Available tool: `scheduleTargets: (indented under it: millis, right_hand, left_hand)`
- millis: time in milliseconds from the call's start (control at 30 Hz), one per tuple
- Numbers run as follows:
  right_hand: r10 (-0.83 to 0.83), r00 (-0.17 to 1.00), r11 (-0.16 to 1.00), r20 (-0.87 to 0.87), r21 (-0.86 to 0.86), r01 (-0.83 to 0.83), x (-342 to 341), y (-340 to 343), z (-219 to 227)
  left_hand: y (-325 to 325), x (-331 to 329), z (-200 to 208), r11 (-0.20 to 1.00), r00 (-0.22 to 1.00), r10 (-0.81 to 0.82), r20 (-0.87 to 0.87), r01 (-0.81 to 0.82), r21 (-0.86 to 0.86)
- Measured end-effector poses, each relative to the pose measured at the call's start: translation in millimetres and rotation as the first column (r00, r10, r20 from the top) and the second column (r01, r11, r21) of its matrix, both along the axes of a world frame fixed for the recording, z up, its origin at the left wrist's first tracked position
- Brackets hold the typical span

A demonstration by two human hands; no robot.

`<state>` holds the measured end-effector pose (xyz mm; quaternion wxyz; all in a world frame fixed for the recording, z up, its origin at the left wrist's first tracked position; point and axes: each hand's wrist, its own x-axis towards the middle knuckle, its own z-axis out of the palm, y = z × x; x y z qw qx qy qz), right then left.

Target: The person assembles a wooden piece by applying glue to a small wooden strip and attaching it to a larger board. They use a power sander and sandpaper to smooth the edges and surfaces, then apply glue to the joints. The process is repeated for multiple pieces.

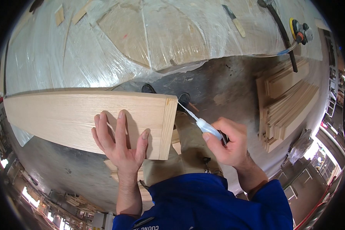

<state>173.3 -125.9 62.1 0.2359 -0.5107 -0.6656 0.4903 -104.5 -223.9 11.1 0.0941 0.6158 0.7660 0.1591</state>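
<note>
A long pale wooden panel [65, 119] lies across the left and middle, its left end by the plastic-covered table. A strip with straight grain [168, 122] runs along its right end. My left hand [122, 142] rests on the panel with fingers spread. In my right hand [230, 142] is a small white glue bottle [209, 127] with a long thin nozzle, gripped between thumb and fingers. The nozzle's tip is at the panel's far right corner, touching it or very close. Whether any glue is coming out is too small to see.
Clear plastic film covers the table [84, 50] at the far side. On it lie a knife-like tool [234, 21], a round sander [301, 31] with a hose, and wood scraps [80, 13]. Stacked wooden boards [287, 107] stand on the floor to the right. My shoes [184, 99] show below the panel's corner.
</note>
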Motion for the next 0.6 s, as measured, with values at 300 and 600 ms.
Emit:
scheduleTargets:
  millis: [300, 600]
  right_hand:
    - [-0.021, 1.0, 0.994, -0.019, -0.105, 0.019, 11.0, 4.5, 0.1]
    - [-0.326, 0.818, 0.804, -0.474, -0.595, -0.025, 13.5, -25.0, -40.3]
  left_hand:
    - [0.9, 1.4, 8.4, 0.999, 1.0, -0.027, 0.012, 0.027, -0.021]
    - [76.6, -65.7, 58.2, 0.946, 0.966, -0.259, -0.01, 0.251, -0.204]
